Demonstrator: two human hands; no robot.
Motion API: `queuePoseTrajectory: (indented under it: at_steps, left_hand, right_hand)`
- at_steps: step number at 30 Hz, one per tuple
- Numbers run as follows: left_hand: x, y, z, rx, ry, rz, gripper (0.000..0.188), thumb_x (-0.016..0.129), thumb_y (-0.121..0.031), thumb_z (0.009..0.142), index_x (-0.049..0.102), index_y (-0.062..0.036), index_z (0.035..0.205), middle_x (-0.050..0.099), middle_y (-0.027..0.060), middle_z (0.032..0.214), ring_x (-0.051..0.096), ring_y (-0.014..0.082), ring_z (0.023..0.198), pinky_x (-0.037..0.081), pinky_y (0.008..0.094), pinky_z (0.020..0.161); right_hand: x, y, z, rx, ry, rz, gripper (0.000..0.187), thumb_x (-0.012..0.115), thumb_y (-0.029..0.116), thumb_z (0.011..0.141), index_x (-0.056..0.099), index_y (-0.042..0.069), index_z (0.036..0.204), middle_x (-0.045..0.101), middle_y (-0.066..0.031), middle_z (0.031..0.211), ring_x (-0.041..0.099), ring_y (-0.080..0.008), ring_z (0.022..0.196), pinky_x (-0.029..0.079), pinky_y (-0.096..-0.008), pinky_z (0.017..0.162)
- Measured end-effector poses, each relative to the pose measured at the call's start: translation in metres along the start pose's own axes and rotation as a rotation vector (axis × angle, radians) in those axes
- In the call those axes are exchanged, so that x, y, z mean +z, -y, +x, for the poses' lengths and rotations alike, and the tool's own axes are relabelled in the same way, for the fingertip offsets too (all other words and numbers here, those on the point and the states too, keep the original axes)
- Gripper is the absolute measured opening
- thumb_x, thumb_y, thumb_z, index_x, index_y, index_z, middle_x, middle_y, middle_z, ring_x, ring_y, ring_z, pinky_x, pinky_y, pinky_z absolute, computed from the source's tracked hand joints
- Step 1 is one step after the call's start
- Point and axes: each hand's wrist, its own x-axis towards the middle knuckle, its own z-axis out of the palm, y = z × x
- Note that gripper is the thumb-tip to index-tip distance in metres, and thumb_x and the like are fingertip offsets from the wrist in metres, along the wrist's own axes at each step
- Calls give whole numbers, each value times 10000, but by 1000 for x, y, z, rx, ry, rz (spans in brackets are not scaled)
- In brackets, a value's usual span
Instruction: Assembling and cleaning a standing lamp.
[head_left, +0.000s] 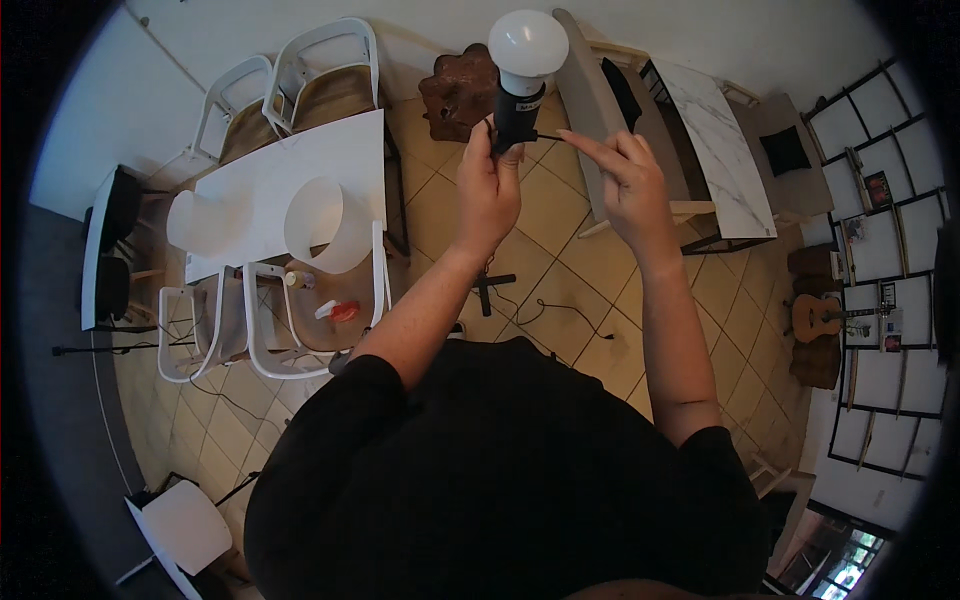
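Note:
Up at the top centre, my left hand (pixel 487 195) is closed around the lower end of a black lamp holder (pixel 517 112). A round white light bulb (pixel 528 45) sits upright in its top. From the holder's side a thin black rod (pixel 548 137) sticks out to the right. My right hand (pixel 632 185) has its index finger stretched toward this rod, the fingertip at or against its outer end. The other fingers of that hand are bent, and I see nothing held in them. Below the holder, a black stand base (pixel 494 283) is on the tiled floor.
To the left stands a white table (pixel 345 150) with large white cylindrical shades (pixel 328 215) and white chairs (pixel 322 75) around it. A cable with a plug (pixel 607 336) trails on the floor. At right are a bench (pixel 592 110), a marble-topped table (pixel 715 130) and a guitar (pixel 815 317).

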Motion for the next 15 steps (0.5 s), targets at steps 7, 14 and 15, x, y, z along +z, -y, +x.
queuePoseTrajectory:
  at_steps: [7,14,15]
  left_hand:
    - [3,8,-1,60,24,-44,294,545,-81,1042,487,-7,1320,594,36,1015,528,104,854,454,250,781]
    - [5,9,-1,69,41,-101,278,552,-92,1040,504,-9,1301,601,53,999,536,112,831,469,264,772]
    - [5,10,-2,54,58,-90,279,554,-92,1038,504,-9,1300,603,55,998,539,112,828,471,266,771]
  right_hand:
    - [-6,-10,-2,-26,12,-46,603,556,-132,802,740,227,1251,440,-56,792,457,-214,776,451,-322,769]
    - [-11,-10,0,-2,78,45,569,547,-142,814,739,174,1246,450,-70,777,472,-198,785,445,-309,762]
    - [-11,-12,-1,16,105,58,564,545,-142,816,738,167,1246,452,-71,776,472,-197,786,443,-308,759]
